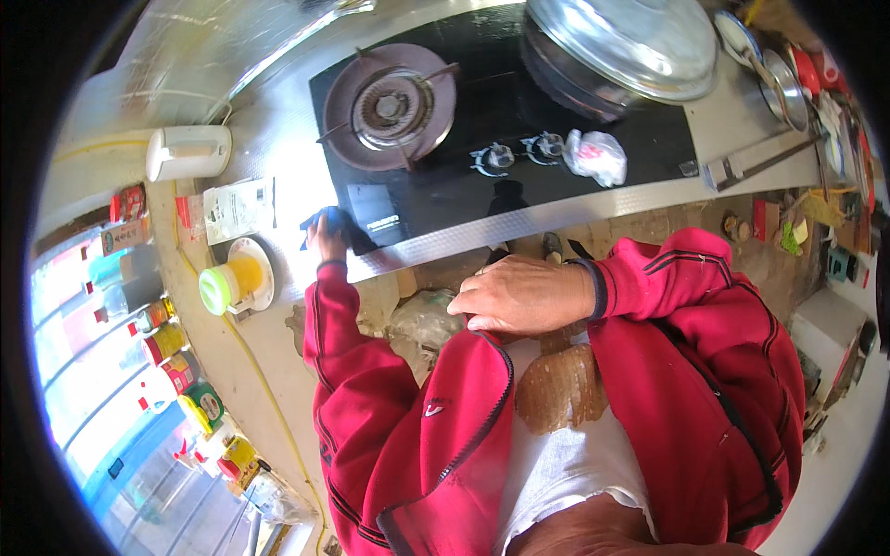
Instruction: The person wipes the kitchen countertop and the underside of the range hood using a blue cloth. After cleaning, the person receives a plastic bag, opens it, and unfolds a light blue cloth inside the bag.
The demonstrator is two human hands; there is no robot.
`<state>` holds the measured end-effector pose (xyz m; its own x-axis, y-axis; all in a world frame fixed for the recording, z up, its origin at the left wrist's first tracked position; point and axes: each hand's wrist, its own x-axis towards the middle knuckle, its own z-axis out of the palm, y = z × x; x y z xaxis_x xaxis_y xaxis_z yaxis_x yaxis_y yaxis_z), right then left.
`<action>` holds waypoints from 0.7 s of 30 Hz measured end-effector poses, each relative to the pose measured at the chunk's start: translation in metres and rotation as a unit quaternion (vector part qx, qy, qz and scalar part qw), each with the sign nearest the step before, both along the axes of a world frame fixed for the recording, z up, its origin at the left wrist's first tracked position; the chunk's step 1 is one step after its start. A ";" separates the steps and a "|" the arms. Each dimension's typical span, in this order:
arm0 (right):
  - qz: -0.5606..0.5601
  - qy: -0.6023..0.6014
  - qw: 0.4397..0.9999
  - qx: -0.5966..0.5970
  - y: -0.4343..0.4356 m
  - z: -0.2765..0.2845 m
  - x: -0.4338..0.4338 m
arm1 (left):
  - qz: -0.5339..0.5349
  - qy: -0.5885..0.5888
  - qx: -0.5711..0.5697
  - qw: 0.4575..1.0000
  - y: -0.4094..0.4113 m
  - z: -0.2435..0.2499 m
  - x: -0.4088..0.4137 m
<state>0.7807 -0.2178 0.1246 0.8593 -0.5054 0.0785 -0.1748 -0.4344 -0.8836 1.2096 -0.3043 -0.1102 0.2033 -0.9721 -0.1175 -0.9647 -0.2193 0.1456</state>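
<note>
My left hand [325,241] is on a dark blue cloth [336,218] at the front left corner of the black glass gas hob [480,90]. The cloth is bunched under my fingers and lies across the hob's edge and the metal counter. My right hand [532,295] is in front of my chest, its fingers curled on the front edge of my open red jacket [480,389]. Nearest my right hand on the hob are two control knobs [499,156] and a crumpled clear plastic bag [596,158] with something pink and white inside.
A large lidded pot [626,42] covers the right burner; the left burner [391,106] is bare. A green-lidded yellow jar [229,283], a packet [240,208] and a white appliance [188,153] stand left. Bottles [163,344] line the window. A metal bowl [786,90] is far right.
</note>
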 end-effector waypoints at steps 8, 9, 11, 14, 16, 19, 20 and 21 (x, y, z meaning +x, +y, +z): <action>-0.108 0.013 0.993 0.047 0.062 -0.007 -0.128 | 0.056 0.084 0.031 0.994 0.149 0.040 -0.040; -0.132 0.052 0.986 0.084 0.066 -0.008 -0.145 | 0.091 0.125 -0.011 0.988 0.153 0.039 -0.046; -0.208 0.055 0.966 0.143 0.081 -0.022 -0.170 | 0.080 0.127 -0.083 0.985 0.124 0.064 -0.086; -0.277 0.066 0.938 0.196 0.101 -0.033 -0.200 | 0.059 0.169 -0.139 0.974 0.076 0.069 -0.122; -0.269 0.078 0.940 0.196 0.108 -0.036 -0.210 | 0.033 0.089 -0.110 0.989 0.061 0.033 -0.106; -0.299 0.085 0.936 0.166 0.118 -0.039 -0.219 | 0.062 -0.014 -0.116 0.991 0.042 -0.011 -0.132; -0.310 0.086 0.935 0.151 0.122 -0.040 -0.221 | 0.058 0.000 -0.126 0.990 0.043 -0.019 -0.143; -0.333 0.080 0.925 0.162 0.126 -0.042 -0.224 | 0.051 0.016 -0.137 0.989 0.043 -0.021 -0.164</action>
